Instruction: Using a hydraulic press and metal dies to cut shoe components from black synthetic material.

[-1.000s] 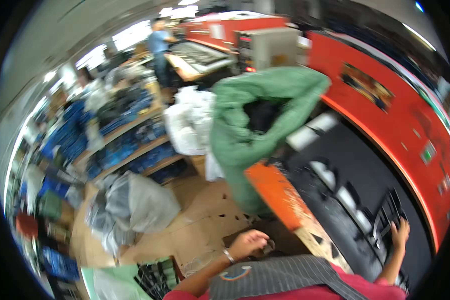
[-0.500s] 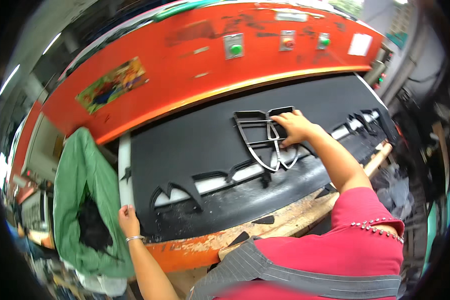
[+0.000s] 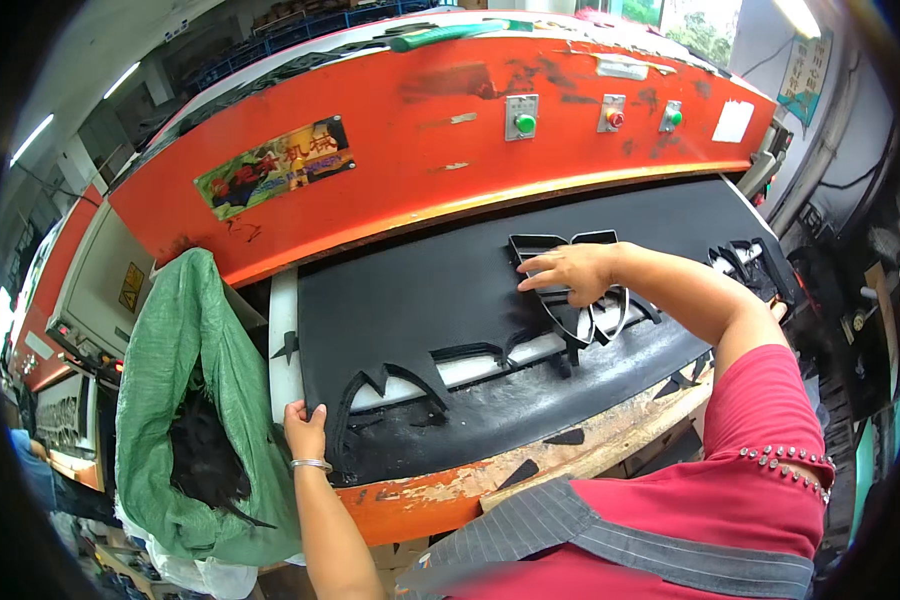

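Note:
A black sheet [image 3: 440, 300] with cut-out gaps lies on the bed of an orange press machine [image 3: 390, 170]. My left hand [image 3: 307, 432] rests flat on the sheet's near left corner, fingers spread, a bracelet on the wrist. My right hand [image 3: 570, 272] reaches across and holds a metal cutting die [image 3: 575, 300] that sits on the sheet. The die's frame shows on both sides of my fingers. White board [image 3: 490, 358] shows through the cut holes.
A green sack [image 3: 185, 400] full of black scraps hangs at the left of the machine. Push buttons [image 3: 525, 123] sit on the orange front panel. More cut scraps [image 3: 745, 262] lie at the sheet's right end. The worn wooden front edge [image 3: 580, 455] carries loose black offcuts.
The view swung from the workshop floor to the machine bed. My left hand moved to the sheet's corner. My right hand with the die shifted slightly left on the sheet.

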`<state>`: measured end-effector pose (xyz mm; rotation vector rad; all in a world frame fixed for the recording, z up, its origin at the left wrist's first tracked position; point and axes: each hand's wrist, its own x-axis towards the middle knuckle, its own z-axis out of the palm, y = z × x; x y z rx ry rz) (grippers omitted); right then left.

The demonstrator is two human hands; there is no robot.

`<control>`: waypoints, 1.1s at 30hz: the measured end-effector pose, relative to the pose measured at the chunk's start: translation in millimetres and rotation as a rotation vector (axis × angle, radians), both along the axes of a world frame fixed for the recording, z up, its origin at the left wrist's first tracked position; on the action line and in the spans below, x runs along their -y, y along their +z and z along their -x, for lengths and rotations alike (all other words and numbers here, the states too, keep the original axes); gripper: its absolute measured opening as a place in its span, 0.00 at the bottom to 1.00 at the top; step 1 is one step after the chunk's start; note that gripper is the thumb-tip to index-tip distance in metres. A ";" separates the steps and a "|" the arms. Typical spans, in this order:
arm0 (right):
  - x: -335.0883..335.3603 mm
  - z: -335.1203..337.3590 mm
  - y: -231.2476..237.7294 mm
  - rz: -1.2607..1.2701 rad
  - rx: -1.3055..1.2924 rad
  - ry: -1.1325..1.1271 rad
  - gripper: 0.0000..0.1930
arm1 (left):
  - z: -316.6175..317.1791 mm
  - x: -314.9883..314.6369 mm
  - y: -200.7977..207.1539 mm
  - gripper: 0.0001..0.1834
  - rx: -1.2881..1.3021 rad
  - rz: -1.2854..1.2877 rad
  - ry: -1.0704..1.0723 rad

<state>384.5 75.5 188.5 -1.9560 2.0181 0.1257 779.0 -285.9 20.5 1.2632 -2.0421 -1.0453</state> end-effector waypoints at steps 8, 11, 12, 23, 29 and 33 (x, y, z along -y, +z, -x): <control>88.6 -32.2 -63.9 -0.039 -0.450 0.527 0.06 | -50.9 6.8 -11.1 0.25 -0.173 0.130 0.000; 108.7 -67.0 -39.0 0.125 -0.408 0.577 0.05 | -68.3 12.3 -33.8 0.24 -0.267 0.250 -0.010; 118.9 -85.7 -17.0 0.195 -0.397 0.599 0.06 | -73.8 14.8 -37.7 0.24 -0.268 0.241 -0.019; 249.7 -187.0 -80.1 0.122 0.208 -0.605 0.17 | -96.9 16.8 -38.6 0.13 -0.293 0.431 -0.060; 302.8 -188.0 -98.3 0.140 0.273 -0.740 0.17 | -100.5 29.7 -50.9 0.15 -0.336 0.416 -0.063; 304.9 -165.0 -116.4 0.163 0.245 -0.753 0.17 | -90.4 29.7 -46.3 0.17 -0.379 0.342 -0.043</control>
